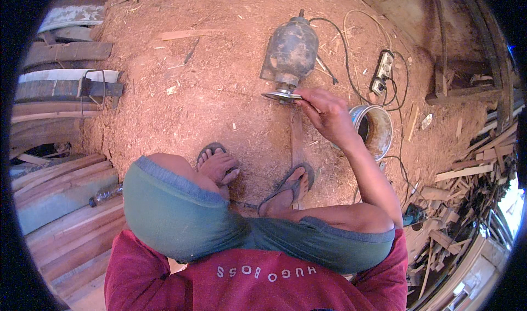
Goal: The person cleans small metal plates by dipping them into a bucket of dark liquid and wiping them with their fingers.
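A dusty dark electric motor (pixel 295 46) lies on the sawdust-covered ground, with a round metal disc (pixel 281 97) on its near end. My right hand (pixel 328 112) has its fingertips and thumb closed on the right edge of that disc. In front of my left foot, my left hand (pixel 218 165) hangs loosely from the knee, fingers apart and holding nothing. Both feet wear dark flip-flops (pixel 296 186). A wooden strip (pixel 297 138) runs along the ground between the motor and my right foot.
An open metal tin (pixel 380 132) stands beside my right forearm. Beyond it lie a white power strip (pixel 382 72) and loose black cable (pixel 346 50). Stacked boards (pixel 66 201) with a clamp (pixel 92 87) and a plastic bottle (pixel 105 194) fill the left; wood scraps (pixel 439 223) pile at right.
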Available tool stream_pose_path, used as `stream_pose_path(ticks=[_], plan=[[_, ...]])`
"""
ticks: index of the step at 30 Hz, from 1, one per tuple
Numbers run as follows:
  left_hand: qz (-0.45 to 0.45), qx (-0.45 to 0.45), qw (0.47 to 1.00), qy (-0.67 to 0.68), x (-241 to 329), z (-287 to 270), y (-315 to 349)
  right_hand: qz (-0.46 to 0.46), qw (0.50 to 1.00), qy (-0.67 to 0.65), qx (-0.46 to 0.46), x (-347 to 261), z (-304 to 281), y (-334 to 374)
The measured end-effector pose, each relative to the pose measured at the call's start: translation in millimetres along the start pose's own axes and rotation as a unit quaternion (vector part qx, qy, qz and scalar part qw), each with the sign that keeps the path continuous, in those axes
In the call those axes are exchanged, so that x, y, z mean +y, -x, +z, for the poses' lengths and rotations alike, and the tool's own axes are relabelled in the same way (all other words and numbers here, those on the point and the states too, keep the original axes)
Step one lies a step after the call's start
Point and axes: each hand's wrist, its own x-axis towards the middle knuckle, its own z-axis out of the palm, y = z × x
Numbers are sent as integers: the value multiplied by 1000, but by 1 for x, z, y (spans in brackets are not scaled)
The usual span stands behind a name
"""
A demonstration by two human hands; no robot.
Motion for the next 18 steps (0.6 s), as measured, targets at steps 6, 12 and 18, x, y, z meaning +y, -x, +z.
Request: stream_pose_path(ticks=[6,12,18], plan=[[15,-4,1000,-11,1,2,-6,4,1000,-3,4,1,1,3],[-4,-32,999,6,-4,7,-6,40,999,-23,-14,-3,3,2],[-44,-78,996,26,-5,0,-3,-2,1000,-3,6,-2,9,-1]])
